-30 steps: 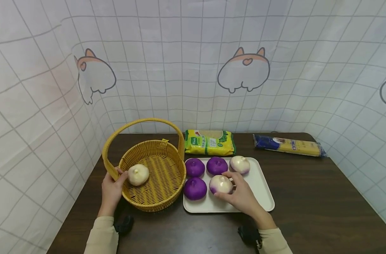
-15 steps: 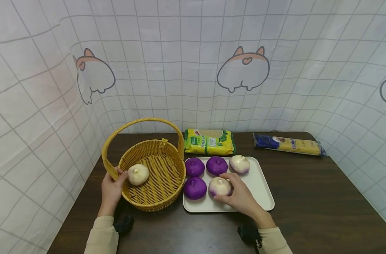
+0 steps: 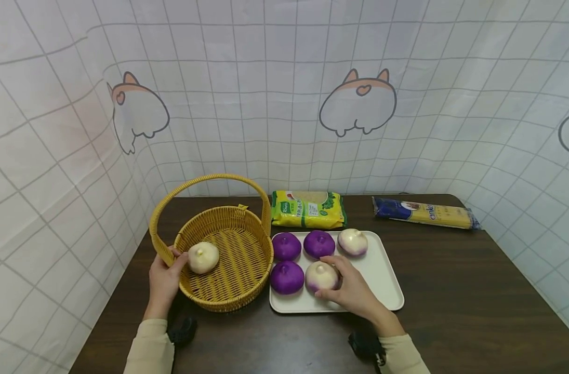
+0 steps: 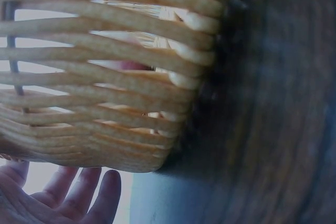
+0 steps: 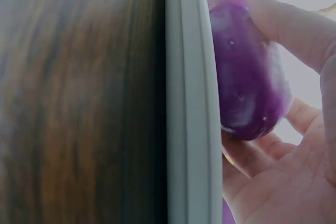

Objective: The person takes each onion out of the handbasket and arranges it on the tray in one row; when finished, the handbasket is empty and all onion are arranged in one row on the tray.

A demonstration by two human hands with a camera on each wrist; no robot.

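My left hand (image 3: 164, 280) grips the near-left rim of the yellow wicker basket (image 3: 228, 301), by the foot of its arched handle; in the left wrist view the fingers (image 4: 107, 195) lie outside the weave. Inside the basket sits one white turnip (image 3: 203, 257). My right hand (image 3: 359, 291) holds a white-and-purple turnip (image 3: 321, 277) between thumb and fingers, low over the white tray (image 3: 382, 275). The right wrist view shows that turnip's purple underside (image 5: 244, 77). Also on the tray are several purple turnips (image 3: 287, 277) and another white-and-purple turnip (image 3: 353, 242) at the back.
Behind the tray lies a yellow-green packet (image 3: 308, 210). A long yellow-and-blue pasta packet (image 3: 426, 213) rests at the back right of the dark wooden table (image 3: 452, 296). A white gridded cloth (image 3: 293, 119) hangs behind and along both sides.
My right hand has shifted slightly left with the white-and-purple turnip, bringing it nearer the front purple one. The left hand and the basket stay in place.
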